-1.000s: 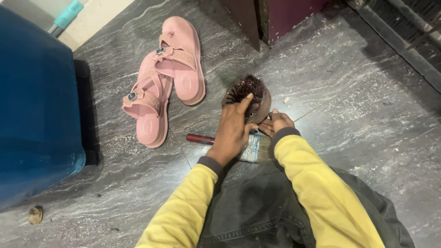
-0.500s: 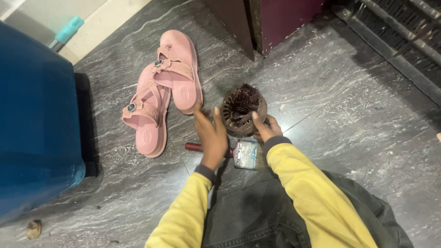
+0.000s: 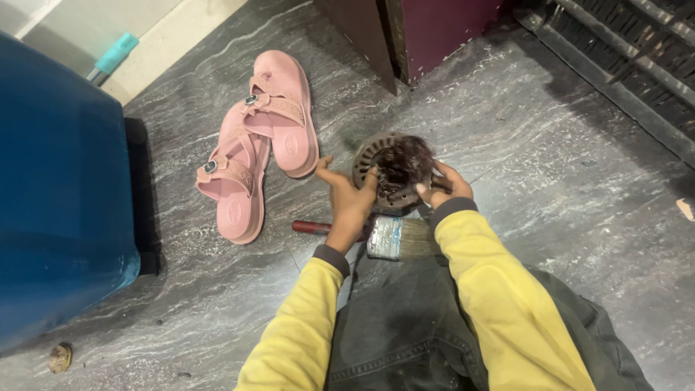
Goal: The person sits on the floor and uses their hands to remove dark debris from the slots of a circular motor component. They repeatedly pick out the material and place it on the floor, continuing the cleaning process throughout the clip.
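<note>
Head view, looking down at a grey marbled floor (image 3: 550, 145). At centre frame, both hands close on a round, dark, slotted metal part (image 3: 394, 172) that looks like a dusty motor piece, held just above the floor. The left hand (image 3: 347, 199) grips its left rim, thumb over the top edge; the right hand (image 3: 443, 190) grips its right rim, fingers curled against the side. The two hands stand apart, the part clamped between them. Both arms wear yellow sleeves with dark cuffs.

Just below the hands, a paintbrush (image 3: 387, 237) lies flat on the floor, its red handle pointing toward the left of the frame and its bristles toward the right, partly hidden by the left wrist. The person's dark trousers (image 3: 405, 333) fill the lower centre.

A pair of pink sandals (image 3: 260, 137) lies at upper left of centre, one overlapping the other. A blue container (image 3: 58, 217) occupies the left edge. A dark maroon cabinet (image 3: 420, 32) stands at the top.
</note>
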